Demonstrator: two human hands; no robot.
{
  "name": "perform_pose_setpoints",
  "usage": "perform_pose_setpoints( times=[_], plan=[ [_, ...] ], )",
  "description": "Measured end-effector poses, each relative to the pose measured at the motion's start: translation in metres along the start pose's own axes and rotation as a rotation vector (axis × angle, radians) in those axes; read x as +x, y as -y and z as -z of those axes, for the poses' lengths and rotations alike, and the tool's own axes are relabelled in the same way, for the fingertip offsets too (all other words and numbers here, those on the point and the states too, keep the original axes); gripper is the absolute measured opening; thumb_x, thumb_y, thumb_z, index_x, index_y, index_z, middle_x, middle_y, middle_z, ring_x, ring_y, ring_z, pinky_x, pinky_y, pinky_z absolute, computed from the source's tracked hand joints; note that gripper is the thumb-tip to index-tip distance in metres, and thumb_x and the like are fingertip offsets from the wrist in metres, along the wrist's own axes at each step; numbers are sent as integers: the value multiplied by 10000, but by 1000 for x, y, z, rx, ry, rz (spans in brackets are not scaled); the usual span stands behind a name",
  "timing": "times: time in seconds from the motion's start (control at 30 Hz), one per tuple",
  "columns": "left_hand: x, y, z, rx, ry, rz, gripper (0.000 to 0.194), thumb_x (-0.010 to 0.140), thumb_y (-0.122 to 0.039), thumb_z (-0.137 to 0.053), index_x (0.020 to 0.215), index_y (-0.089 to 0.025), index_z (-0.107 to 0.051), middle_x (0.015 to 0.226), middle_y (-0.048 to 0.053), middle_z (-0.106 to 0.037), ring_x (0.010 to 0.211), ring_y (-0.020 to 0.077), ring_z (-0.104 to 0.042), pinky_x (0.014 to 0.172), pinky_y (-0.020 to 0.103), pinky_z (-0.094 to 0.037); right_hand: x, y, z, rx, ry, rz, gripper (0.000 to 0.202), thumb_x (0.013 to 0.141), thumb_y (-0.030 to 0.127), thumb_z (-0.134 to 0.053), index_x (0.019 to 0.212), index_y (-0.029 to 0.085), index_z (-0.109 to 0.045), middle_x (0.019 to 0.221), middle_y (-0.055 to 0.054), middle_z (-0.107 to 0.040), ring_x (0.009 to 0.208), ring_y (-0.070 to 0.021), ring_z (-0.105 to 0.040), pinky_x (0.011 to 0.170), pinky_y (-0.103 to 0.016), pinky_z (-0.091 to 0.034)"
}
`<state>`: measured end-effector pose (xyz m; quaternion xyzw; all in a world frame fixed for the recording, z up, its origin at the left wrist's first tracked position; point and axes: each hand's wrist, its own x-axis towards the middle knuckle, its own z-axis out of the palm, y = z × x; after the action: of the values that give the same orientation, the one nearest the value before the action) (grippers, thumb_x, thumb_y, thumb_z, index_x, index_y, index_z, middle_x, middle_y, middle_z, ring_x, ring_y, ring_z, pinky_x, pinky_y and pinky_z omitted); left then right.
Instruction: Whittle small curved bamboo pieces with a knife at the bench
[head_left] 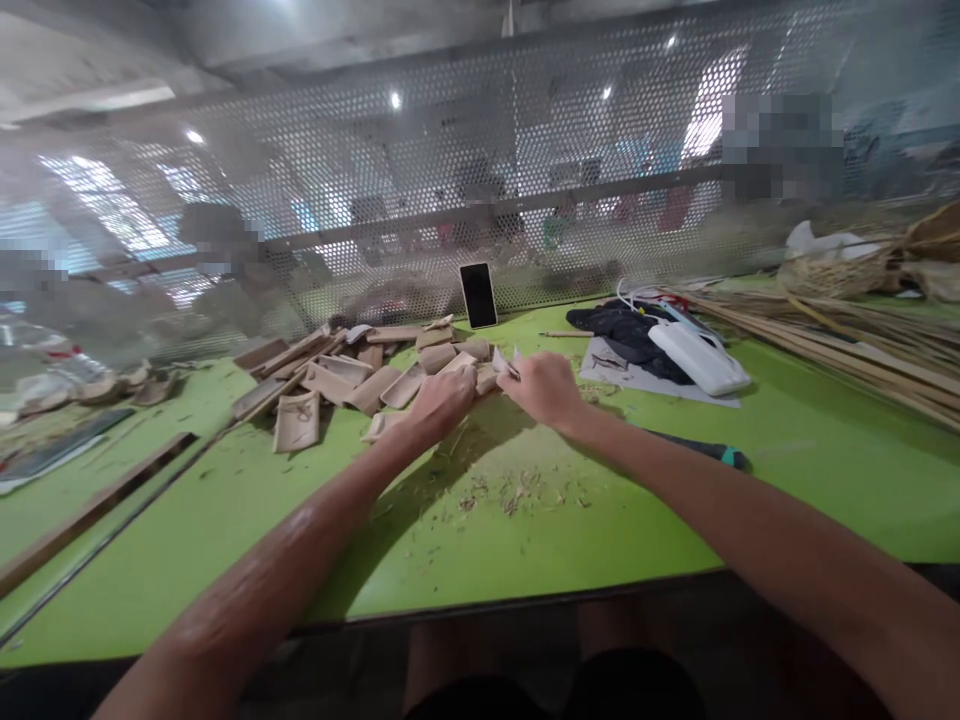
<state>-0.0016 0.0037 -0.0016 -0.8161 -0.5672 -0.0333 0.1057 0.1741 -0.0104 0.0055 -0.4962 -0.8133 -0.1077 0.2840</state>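
My left hand (448,395) is closed at the near edge of a pile of curved bamboo pieces (369,388). Its fingers grip a small bamboo piece (486,380), partly hidden between my hands. Close on its right, my right hand (547,385) is closed around a pale folded sheet (504,362) that looks like paper, with pointed corners sticking up. Shavings (517,490) lie scattered on the green table (600,535) below both hands. Partly behind my right forearm lies a dark tool handle (697,448) with a green band.
A phone (478,295) leans upright against a perforated metal screen (420,220). Right lie a dark cloth (630,335), a white device (705,360) with a cable, and long bamboo strips (847,345). A wooden bar (97,510) lies left. Several people are beyond the screen.
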Motion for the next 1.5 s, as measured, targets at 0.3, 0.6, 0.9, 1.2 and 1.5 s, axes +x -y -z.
perform_pose_setpoints(
  times=[0.3, 0.6, 0.9, 1.2, 1.5],
  plan=[
    [0, -4, 5, 36, 21, 24, 384, 1049, -431, -389, 1178, -116, -566, 1080, 153, -712, 933, 274, -698, 679, 314, -447, 3, -1, -1, 35, 29, -8, 334, 951, 203, -529, 760, 68, -767, 566, -65, -633, 483, -116, -491, 496, -258, -302],
    [-2, -1, 6, 71, 46, 7, 374, 1050, -447, -388, 1139, -127, -560, 1096, 166, -709, 979, 296, -701, 694, 323, -449, 2, -5, -3, 22, 60, -19, 306, 933, 184, -558, 736, 71, -763, 551, -62, -617, 482, -113, -462, 508, -271, -266],
    [-3, -1, 9, 61, 44, 12, 396, 1054, -455, -364, 1164, -120, -543, 1043, 159, -722, 903, 292, -709, 650, 329, -425, 1, -2, -4, -1, 29, -11, 311, 945, 200, -550, 773, 69, -774, 604, -88, -660, 520, -125, -509, 522, -265, -268],
    [0, 0, 4, 68, 39, -8, 414, 1054, -468, -340, 1132, -123, -556, 977, 155, -715, 854, 290, -705, 626, 323, -420, 1, -6, -8, 13, -6, 16, 348, 951, 182, -521, 710, 72, -747, 528, -54, -604, 460, -104, -446, 485, -259, -249],
    [-2, -4, 12, 71, 54, -1, 399, 1056, -435, -347, 1162, -114, -560, 1034, 163, -712, 905, 297, -705, 664, 333, -446, 1, -2, -4, 40, -7, 15, 314, 939, 188, -535, 760, 66, -762, 585, -76, -643, 496, -118, -481, 511, -265, -286]
  ],
)
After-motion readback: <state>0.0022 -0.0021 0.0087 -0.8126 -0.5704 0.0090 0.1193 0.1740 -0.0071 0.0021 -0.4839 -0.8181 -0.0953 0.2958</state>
